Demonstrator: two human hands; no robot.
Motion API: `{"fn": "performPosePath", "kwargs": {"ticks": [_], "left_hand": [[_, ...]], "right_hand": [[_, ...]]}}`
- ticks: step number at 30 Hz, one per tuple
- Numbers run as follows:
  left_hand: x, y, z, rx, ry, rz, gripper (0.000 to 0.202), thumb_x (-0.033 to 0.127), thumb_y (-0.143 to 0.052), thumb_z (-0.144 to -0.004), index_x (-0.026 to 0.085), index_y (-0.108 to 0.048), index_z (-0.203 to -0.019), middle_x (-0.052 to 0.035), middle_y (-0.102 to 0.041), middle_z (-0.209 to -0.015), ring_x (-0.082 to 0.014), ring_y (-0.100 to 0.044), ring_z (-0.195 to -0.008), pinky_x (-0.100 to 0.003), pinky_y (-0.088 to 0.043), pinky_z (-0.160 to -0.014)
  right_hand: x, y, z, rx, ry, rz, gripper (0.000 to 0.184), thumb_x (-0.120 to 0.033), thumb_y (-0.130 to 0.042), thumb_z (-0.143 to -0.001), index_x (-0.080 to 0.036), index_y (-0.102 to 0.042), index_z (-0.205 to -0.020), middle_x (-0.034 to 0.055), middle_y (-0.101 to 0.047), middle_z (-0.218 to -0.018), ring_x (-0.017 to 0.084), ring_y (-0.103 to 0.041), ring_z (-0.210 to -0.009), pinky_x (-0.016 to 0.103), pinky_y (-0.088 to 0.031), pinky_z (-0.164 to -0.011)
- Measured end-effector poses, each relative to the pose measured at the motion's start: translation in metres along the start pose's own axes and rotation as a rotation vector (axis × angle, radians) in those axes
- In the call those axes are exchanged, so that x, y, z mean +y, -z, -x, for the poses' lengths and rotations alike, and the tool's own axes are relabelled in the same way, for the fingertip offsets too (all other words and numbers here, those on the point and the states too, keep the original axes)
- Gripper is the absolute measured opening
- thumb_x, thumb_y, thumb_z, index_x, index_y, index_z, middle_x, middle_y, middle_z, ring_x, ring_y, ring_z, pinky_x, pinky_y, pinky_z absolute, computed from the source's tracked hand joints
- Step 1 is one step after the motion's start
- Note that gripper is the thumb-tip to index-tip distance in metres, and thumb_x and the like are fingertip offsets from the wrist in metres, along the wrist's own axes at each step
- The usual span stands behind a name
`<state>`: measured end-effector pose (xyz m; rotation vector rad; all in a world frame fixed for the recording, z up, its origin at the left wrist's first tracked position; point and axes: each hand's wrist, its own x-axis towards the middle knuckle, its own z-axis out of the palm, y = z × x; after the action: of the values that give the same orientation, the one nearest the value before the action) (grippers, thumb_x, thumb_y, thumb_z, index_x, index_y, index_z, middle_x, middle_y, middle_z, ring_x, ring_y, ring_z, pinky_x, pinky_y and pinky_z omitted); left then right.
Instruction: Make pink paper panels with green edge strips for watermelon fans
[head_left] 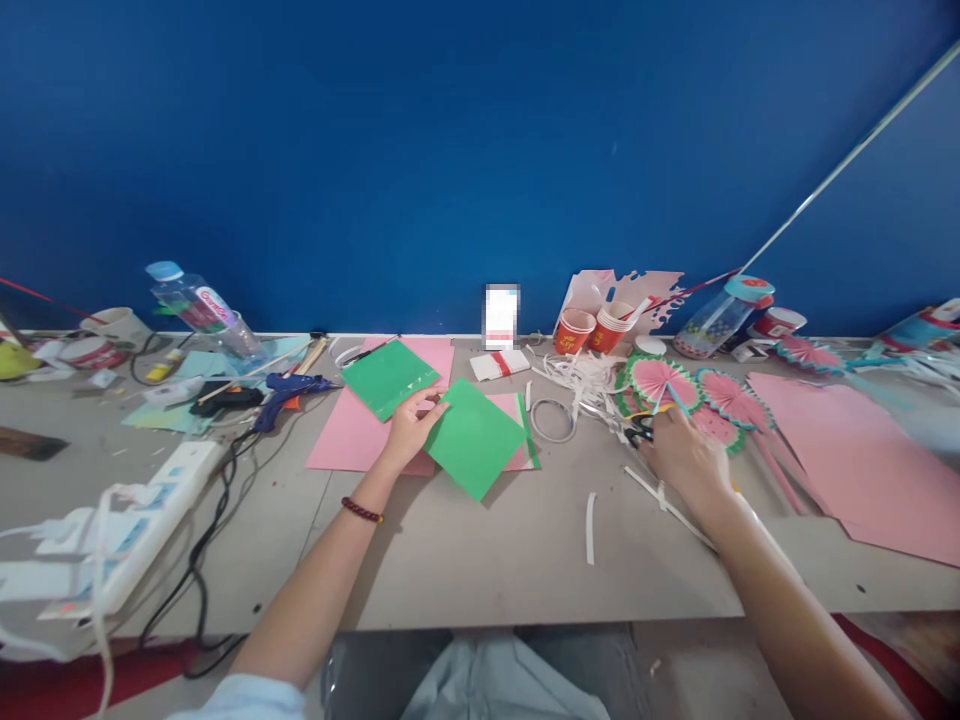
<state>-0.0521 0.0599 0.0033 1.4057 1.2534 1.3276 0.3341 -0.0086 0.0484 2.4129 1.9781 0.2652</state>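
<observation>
My left hand (415,428) pinches the left corner of a square sheet of green paper (478,438), lifted slightly over the table. Just behind it, another green sheet (390,378) lies on pink paper (347,437). Over on the right, my right hand (688,455) closes at the handles of black-and-yellow scissors (639,431), and its fingertips are partly hidden. Folded watermelon paper fans (664,382) with pink centres and green edges lie just beyond that hand. White paper strips (589,385) are heaped beside the scissors.
A blue glue gun (289,392) and a white power strip (161,525) with cables occupy the left. Red paper cups (575,330), a lit phone (501,318) and a tape roll (553,420) stand or lie centrally. Large pink sheets (862,460) cover the right.
</observation>
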Motion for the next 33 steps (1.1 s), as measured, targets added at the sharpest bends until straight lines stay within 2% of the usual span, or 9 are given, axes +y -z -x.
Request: {"fn": "performPosePath", "kwargs": {"ticks": [3, 6, 10, 13, 15, 17, 19, 23, 33], "left_hand": [[0.001, -0.001, 0.001, -0.033, 0.051, 0.036, 0.033, 0.034, -0.075, -0.067, 0.019, -0.07, -0.095, -0.0037, -0.068, -0.093, -0.0129, -0.061, -0.069, -0.02, -0.048, -0.061], [0.004, -0.002, 0.003, -0.065, 0.089, 0.053, 0.036, 0.036, -0.075, -0.066, 0.018, -0.069, -0.097, -0.0035, -0.066, -0.094, -0.011, -0.059, -0.065, -0.019, -0.046, -0.057], [0.008, -0.001, 0.005, -0.069, 0.075, 0.044, 0.039, 0.036, -0.075, -0.067, 0.019, -0.069, -0.101, -0.0018, -0.063, -0.093, -0.0086, -0.057, -0.062, -0.017, -0.045, -0.055], [0.008, 0.001, 0.003, -0.044, 0.069, 0.062, 0.041, 0.035, -0.075, -0.066, 0.02, -0.068, -0.104, -0.0005, -0.061, -0.091, -0.0082, -0.056, -0.063, -0.017, -0.044, -0.057], [0.007, 0.003, 0.0, -0.01, 0.053, 0.086, 0.04, 0.034, -0.076, -0.065, 0.019, -0.068, -0.101, -0.0011, -0.061, -0.09, -0.0096, -0.058, -0.068, -0.018, -0.045, -0.06], [0.006, 0.004, -0.003, 0.028, 0.022, 0.111, 0.036, 0.031, -0.078, -0.064, 0.018, -0.069, -0.095, -0.0023, -0.063, -0.09, -0.0124, -0.06, -0.077, -0.018, -0.045, -0.065], [0.007, 0.005, -0.004, 0.056, 0.007, 0.137, 0.032, 0.029, -0.078, -0.063, 0.018, -0.068, -0.091, -0.0033, -0.065, -0.09, -0.0144, -0.06, -0.085, -0.02, -0.046, -0.071], [0.014, 0.007, -0.003, 0.104, 0.039, 0.167, 0.026, 0.026, -0.077, -0.065, 0.018, -0.069, -0.087, -0.0037, -0.067, -0.091, -0.0148, -0.06, -0.085, -0.021, -0.046, -0.073], [0.026, 0.007, -0.001, 0.16, 0.036, 0.128, 0.023, 0.023, -0.078, -0.064, 0.018, -0.07, -0.085, -0.0026, -0.067, -0.089, -0.0146, -0.061, -0.084, -0.022, -0.046, -0.075]], "right_hand": [[0.019, 0.003, -0.001, 0.06, -0.126, -0.104, 0.019, -0.035, -0.06, -0.079, -0.017, -0.063, -0.084, 0.0159, -0.062, -0.093, 0.026, -0.061, -0.079, 0.033, -0.039, -0.058], [0.023, 0.005, -0.003, 0.095, -0.147, -0.378, 0.024, -0.042, -0.063, -0.074, -0.019, -0.061, -0.073, 0.0094, -0.062, -0.079, 0.022, -0.059, -0.072, 0.031, -0.039, -0.058], [-0.011, 0.014, 0.003, -0.182, -0.064, -0.941, 0.037, -0.056, -0.063, -0.07, -0.02, -0.059, -0.08, -0.0019, -0.054, -0.055, 0.014, -0.047, -0.048, 0.025, -0.033, -0.046], [-0.044, 0.021, 0.011, -0.432, 0.07, -1.304, 0.045, -0.062, -0.06, -0.074, -0.019, -0.056, -0.083, -0.0031, -0.051, -0.054, 0.01, -0.042, -0.045, 0.024, -0.031, -0.044], [-0.062, 0.023, 0.015, -0.544, 0.192, -1.435, 0.048, -0.065, -0.057, -0.076, -0.018, -0.057, -0.086, -0.002, -0.051, -0.058, 0.01, -0.044, -0.048, 0.024, -0.034, -0.047], [-0.074, 0.02, 0.017, -0.612, 0.282, -1.507, 0.051, -0.067, -0.051, -0.08, -0.017, -0.058, -0.084, 0.0005, -0.053, -0.064, 0.011, -0.048, -0.055, 0.025, -0.037, -0.053], [-0.083, 0.015, 0.019, -0.628, 0.324, -1.549, 0.049, -0.066, -0.054, -0.079, -0.017, -0.056, -0.081, 0.0014, -0.053, -0.069, 0.012, -0.049, -0.058, 0.026, -0.039, -0.056], [-0.088, 0.003, 0.021, -0.704, 0.39, -1.562, 0.047, -0.062, -0.06, -0.077, -0.017, -0.056, -0.091, 0.0025, -0.053, -0.081, 0.011, -0.049, -0.061, 0.026, -0.041, -0.056], [-0.084, -0.004, 0.024, -0.776, 0.322, -1.477, 0.043, -0.061, -0.058, -0.079, -0.018, -0.052, -0.08, -0.0027, -0.043, -0.068, 0.009, -0.039, -0.056, 0.022, -0.029, -0.049]]}}
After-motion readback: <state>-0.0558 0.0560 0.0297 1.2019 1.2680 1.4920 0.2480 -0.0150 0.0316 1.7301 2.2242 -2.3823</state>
